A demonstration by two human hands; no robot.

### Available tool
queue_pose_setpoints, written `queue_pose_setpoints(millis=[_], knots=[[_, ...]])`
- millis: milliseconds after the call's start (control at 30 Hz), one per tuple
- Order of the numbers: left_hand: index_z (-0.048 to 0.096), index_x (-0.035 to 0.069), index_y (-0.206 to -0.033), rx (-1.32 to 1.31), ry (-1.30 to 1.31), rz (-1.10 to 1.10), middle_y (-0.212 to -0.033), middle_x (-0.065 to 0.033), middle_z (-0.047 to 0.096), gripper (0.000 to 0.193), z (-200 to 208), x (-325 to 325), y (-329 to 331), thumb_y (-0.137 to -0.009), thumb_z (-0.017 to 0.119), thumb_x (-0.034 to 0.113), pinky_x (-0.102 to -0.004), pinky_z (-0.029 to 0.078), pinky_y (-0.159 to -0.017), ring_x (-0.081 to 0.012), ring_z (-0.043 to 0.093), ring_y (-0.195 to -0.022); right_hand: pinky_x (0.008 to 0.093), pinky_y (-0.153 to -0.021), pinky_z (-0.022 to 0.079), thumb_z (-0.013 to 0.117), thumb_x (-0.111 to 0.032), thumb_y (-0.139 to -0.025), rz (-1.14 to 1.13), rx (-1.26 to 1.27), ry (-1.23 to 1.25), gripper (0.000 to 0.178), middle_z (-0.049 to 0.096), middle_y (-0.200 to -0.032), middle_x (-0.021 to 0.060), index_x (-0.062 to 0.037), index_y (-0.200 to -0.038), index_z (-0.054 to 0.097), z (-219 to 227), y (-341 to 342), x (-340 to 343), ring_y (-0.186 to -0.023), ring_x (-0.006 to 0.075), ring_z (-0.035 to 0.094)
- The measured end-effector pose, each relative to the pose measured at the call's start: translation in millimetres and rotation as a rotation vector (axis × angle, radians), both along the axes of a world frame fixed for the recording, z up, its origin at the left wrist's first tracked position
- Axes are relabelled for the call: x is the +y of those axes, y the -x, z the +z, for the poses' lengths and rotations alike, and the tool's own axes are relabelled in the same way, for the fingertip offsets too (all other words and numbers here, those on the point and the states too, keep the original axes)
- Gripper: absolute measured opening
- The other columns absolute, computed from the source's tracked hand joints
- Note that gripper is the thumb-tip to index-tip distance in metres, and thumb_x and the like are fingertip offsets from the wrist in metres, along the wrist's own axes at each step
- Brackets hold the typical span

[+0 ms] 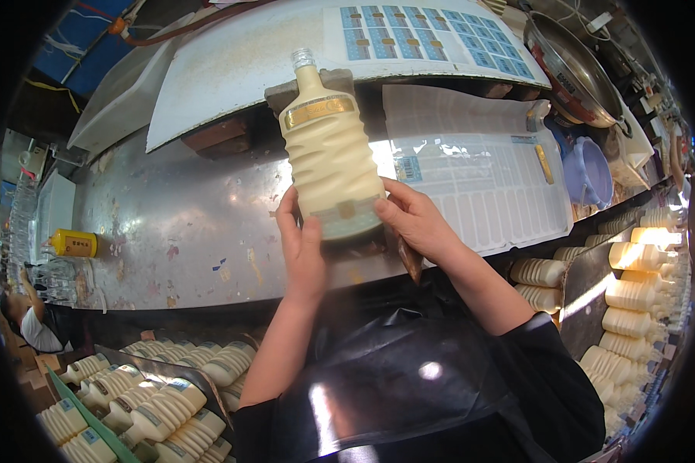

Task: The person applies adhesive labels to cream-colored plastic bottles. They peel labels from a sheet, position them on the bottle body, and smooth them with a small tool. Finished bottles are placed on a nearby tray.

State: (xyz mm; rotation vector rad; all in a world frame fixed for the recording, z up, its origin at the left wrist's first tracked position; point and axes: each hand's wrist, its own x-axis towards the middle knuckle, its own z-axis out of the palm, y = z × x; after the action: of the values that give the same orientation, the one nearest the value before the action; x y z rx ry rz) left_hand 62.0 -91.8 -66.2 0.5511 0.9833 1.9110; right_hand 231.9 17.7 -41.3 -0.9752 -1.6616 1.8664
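Note:
A cream-coloured, ridged glass bottle (332, 158) lies tilted with its clear threaded neck pointing away from me. It bears a gold-and-grey band near the shoulder and a greyish label near the base. Its shoulder is over a grey block (340, 80) at the board's edge. My left hand (303, 245) grips the lower left side, fingers partly hidden behind the glass. My right hand (413, 220) holds the lower right side, thumb and fingers near the label. Below the right palm sticks out a brown, pointed flat piece (409, 260); whether that hand holds it I cannot tell.
Sheets of blue labels (409, 35) lie on the white board (247, 62). Translucent backing sheets (471, 170) cover the metal table's right side. A yellow bottle (75, 243) lies at left. A purple bucket (587, 174) stands at right. Crated cream bottles (162, 409) flank me; a person (37, 320) is far left.

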Motion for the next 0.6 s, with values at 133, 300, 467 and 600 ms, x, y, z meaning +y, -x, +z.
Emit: queue_pose_setpoints(millis=[133,300,467,600], knots=[[0.027,-0.004,-0.156,0.288,0.121,0.029,-0.156,-0.0180,0.037,0.063,1,1,1,-0.108,0.048,0.032,-0.0392,0.028,-0.121,-0.0268,0.037,-0.144,0.0319,-0.091,0.054,0.061,-0.030,-0.104,-0.002,-0.080,-0.021,0.051,0.072,-0.115,0.0125,-0.0031,-0.147,0.054,12,-2,3,-0.102,0.0154,0.067],[0.027,-0.005,-0.154,0.461,0.221,0.051,-0.153,-0.0191,0.039,0.064,12,5,-6,-0.108,0.050,0.034,-0.0390,0.029,-0.120,-0.0269,0.038,-0.143,0.0322,-0.090,0.055,0.061,-0.032,-0.104,-0.009,-0.039,-0.077,0.051,0.073,-0.113,0.0129,-0.0038,-0.145,0.055,5,1,1,-0.100,0.0154,0.068],[0.028,-0.005,-0.152,0.446,0.185,0.072,-0.152,-0.0195,0.039,0.064,12,6,-9,-0.108,0.052,0.035,-0.0390,0.029,-0.119,-0.0267,0.038,-0.142,0.0321,-0.085,0.055,0.062,-0.033,-0.103,-0.024,-0.044,-0.043,0.050,0.073,-0.109,0.0126,-0.0039,-0.143,0.057,7,3,-1,-0.095,0.0147,0.068],[0.029,-0.005,-0.152,0.437,0.172,0.064,-0.152,-0.0195,0.039,0.064,8,6,-8,-0.108,0.053,0.036,-0.0393,0.029,-0.120,-0.0267,0.038,-0.142,0.0321,-0.084,0.055,0.062,-0.033,-0.103,-0.038,-0.031,-0.071,0.049,0.073,-0.107,0.0129,-0.0041,-0.143,0.058,3,3,-2,-0.093,0.0147,0.068]])
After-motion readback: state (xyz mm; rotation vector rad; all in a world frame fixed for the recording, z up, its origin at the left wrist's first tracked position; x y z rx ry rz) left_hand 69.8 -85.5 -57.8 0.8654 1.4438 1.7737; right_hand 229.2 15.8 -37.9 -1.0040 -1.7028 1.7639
